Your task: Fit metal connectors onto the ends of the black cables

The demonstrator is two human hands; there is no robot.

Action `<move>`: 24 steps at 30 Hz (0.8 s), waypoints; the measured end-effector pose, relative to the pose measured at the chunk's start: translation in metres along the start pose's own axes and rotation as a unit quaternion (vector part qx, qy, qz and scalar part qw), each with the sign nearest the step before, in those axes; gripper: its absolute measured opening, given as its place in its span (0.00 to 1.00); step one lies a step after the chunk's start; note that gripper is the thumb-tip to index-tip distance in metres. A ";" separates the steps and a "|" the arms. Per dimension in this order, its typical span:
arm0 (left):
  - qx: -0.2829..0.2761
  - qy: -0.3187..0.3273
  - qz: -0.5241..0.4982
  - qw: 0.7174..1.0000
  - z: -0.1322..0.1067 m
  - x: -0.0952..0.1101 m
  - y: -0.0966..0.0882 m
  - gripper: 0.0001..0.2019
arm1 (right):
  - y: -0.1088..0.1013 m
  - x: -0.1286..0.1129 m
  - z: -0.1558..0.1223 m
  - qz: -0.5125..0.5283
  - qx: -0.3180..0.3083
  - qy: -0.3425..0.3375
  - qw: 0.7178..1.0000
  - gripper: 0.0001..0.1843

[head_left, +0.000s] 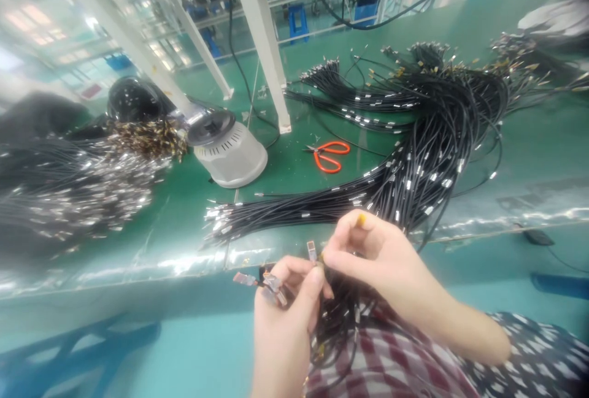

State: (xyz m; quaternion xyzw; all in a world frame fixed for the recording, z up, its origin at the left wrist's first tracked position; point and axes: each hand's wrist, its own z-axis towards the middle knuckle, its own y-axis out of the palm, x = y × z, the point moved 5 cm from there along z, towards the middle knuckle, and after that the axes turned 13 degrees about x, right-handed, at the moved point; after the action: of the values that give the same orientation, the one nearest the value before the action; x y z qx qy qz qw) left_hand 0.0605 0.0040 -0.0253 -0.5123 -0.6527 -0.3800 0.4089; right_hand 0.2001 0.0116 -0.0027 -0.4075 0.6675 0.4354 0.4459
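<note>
My left hand [286,312] is closed in a pinch round several small clear sleeve pieces [264,281] and the ends of thin black cables [338,318] that hang down over my lap. My right hand [368,251] is pinched shut just above it, its fingertips meeting the left thumb at a cable end with a small clear sleeve [311,249]. A yellow-tipped end [361,219] shows above the right fingers. A big bundle of black cables [414,171] with metal ends lies on the green bench [529,153] right behind my hands.
Orange-handled scissors [329,156] lie on the bench behind the bundle. A white round device [227,146] stands at the left, next to a white post [264,42]. Another heap of cables with gold ends [83,183] fills the left side. The bench edge [184,263] runs before my hands.
</note>
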 end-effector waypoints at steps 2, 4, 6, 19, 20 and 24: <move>0.000 -0.002 0.000 1.000 -0.002 0.001 0.000 0.10 | 0.002 0.002 0.002 0.033 -0.021 0.021 0.999 0.12; -0.001 -0.003 0.000 1.000 -0.002 0.001 0.000 0.10 | 0.004 0.004 0.004 0.047 -0.029 0.028 0.998 0.13; -0.003 -0.002 0.001 1.000 -0.002 0.000 0.001 0.10 | 0.004 0.005 0.004 0.053 -0.028 0.032 0.998 0.13; -0.006 0.000 -0.001 1.000 0.001 0.000 0.002 0.10 | 0.003 0.003 0.005 0.025 0.006 0.035 0.999 0.18; -0.006 0.001 -0.002 1.000 0.001 0.000 0.002 0.10 | 0.003 0.003 0.005 0.022 0.008 0.034 0.999 0.18; -0.009 0.006 0.012 1.000 0.001 0.000 0.001 0.10 | 0.002 0.003 0.005 0.016 0.014 0.031 0.999 0.18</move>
State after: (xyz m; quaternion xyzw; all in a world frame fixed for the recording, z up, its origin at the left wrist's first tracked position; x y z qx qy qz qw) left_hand 0.0612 0.0049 -0.0254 -0.5216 -0.6405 -0.3842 0.4125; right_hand 0.1985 0.0169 -0.0062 -0.4039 0.6934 0.4201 0.4237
